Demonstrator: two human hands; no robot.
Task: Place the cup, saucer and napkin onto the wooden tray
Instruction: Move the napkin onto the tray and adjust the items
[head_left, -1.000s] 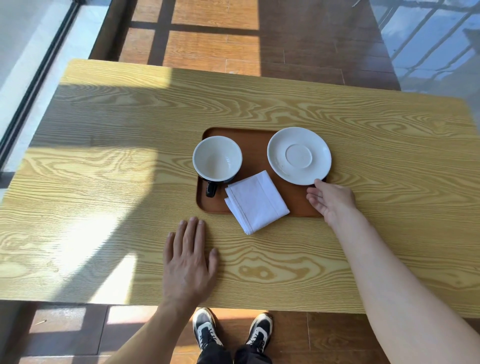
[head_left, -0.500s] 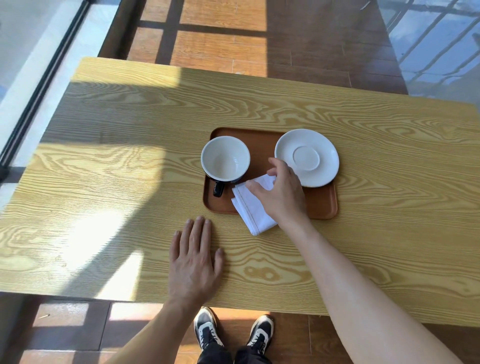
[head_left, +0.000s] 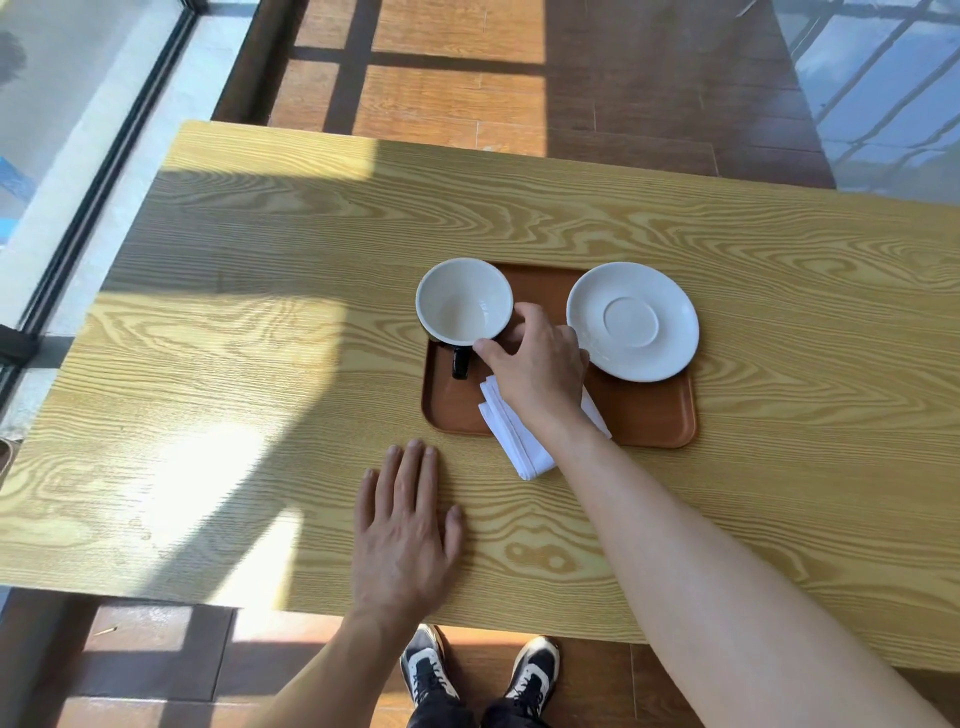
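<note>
Since half a second ago the right hand (head_left: 540, 364) has moved off the napkin (head_left: 519, 439) and up to the cup (head_left: 464, 301), while the left hand (head_left: 405, 530) has stayed flat on the table (head_left: 260, 364). Nearest, at 6 o'clock below the table edge, a pair of black-and-white shoes (head_left: 478, 670) stands on the tiled floor (head_left: 457, 78). That left hand lies palm down at about 7 o'clock from the tray (head_left: 649, 415), its fingers straight and close together, the thumb set slightly apart, holding nothing. At 6 o'clock on the tray the folded white napkin is partly under the right wrist, its near corner hanging over the tray's front rim onto the table. The right hand reaches across it, thumb and fingers curled around the cup's side at its 4 o'clock; whether they press firmly cannot be told. White inside and dark outside, the cup stands upright at 10 o'clock on the tray, its dark handle pointing to 6 o'clock. A white saucer (head_left: 632, 321) rests at 2 o'clock on the tray, just beside the right hand's knuckles, its far edge overlapping the tray's rim
</note>
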